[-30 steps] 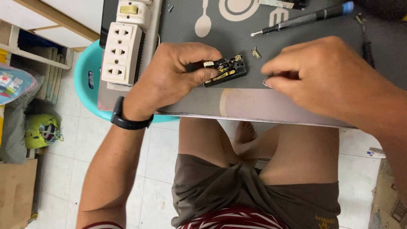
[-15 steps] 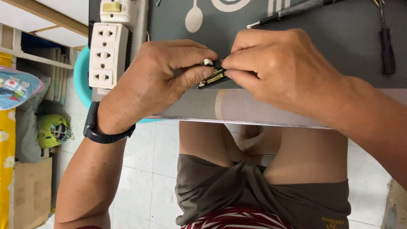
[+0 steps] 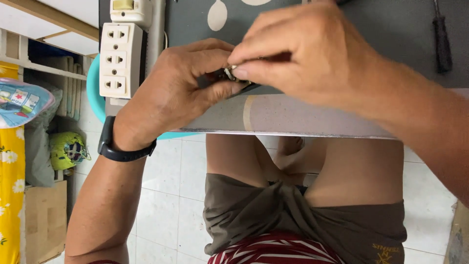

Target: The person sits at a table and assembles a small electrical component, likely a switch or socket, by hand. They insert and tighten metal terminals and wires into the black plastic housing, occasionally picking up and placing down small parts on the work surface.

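A soft packet [image 3: 22,101] in pale blue, with small red and white patches, lies at the far left on a grey bundle, just above a yellow flowered cloth. Below it, on the tiled floor, stands a plain brown cardboard box [image 3: 45,220]. I see no screens or signs.

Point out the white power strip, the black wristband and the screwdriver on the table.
white power strip [image 3: 120,61], head view, middle socket face.
black wristband [image 3: 122,152], head view, band under the left wrist.
screwdriver [image 3: 442,41], head view, dark handle at top right.
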